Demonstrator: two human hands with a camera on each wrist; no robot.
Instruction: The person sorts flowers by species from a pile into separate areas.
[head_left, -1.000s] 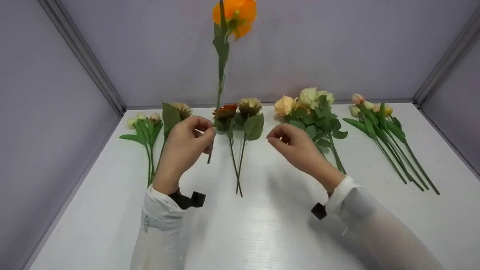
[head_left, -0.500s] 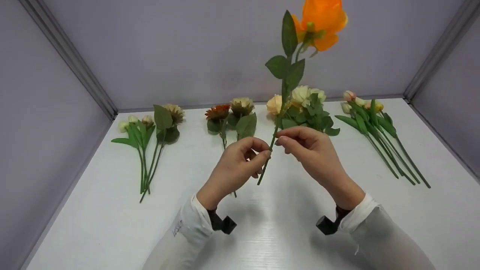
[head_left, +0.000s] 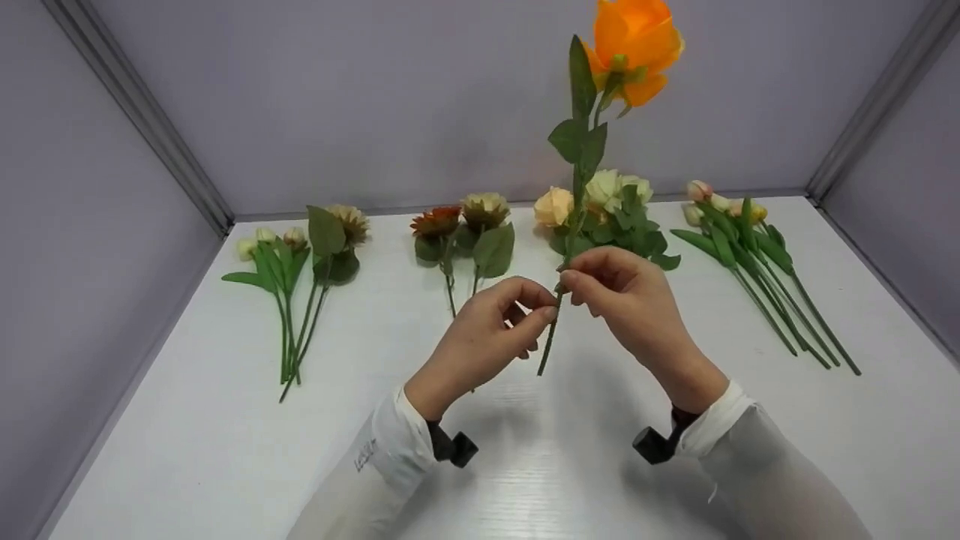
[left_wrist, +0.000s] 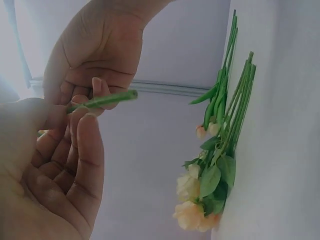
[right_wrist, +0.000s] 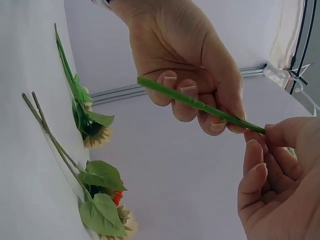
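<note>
A white table [head_left: 172, 435] spreads beneath the two hands, with pale lilac-grey panels [head_left: 412, 97] standing beyond and to either side of them, joined by grey metal strips [head_left: 139, 112] at the corners.

The left hand [head_left: 487, 341] pinches the lower stem of a single orange rose [head_left: 637, 45] between thumb and forefinger; the right hand [head_left: 637, 319] pinches that same stem just above. The bare stem end sticks out below the left fingertips, clear of the tabletop, while leaves and bloom rise at a slant above both hands.

Just past the left hand lie a rust-red flower [head_left: 437, 223] and a tan flower [head_left: 486, 211]; farther out on its outer side are pale tulips [head_left: 281, 270] beside another tan bloom [head_left: 351, 226]. Beyond the right hand sit peach and cream roses [head_left: 609, 193], with mixed tulips [head_left: 742, 236] well off its outer side.
</note>
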